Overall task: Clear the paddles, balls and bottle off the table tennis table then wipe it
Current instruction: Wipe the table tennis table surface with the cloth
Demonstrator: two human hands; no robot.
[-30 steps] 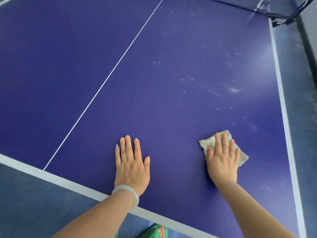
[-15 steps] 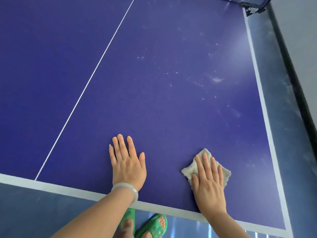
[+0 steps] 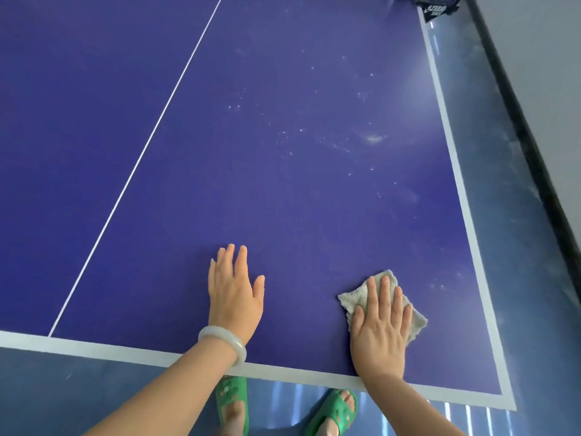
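The blue table tennis table (image 3: 283, 152) fills the view, with a white centre line and white edge lines. Pale dusty specks and smears mark its right half. My right hand (image 3: 380, 328) lies flat, fingers straight, pressing a beige cloth (image 3: 355, 297) onto the table near the front edge. My left hand (image 3: 234, 294) rests flat on the bare surface a little to the left, with a pale bangle on its wrist. No paddles, balls or bottle are in view.
The net's end and clamp (image 3: 435, 7) show at the top right corner. A grey floor runs along the table's right side, bounded by a dark skirting (image 3: 534, 158). My feet in green sandals (image 3: 333, 413) stand below the front edge.
My right hand has drawn the cloth back toward the front edge of the table. My left hand has stayed flat in about the same place. The view has tilted down, showing my feet.
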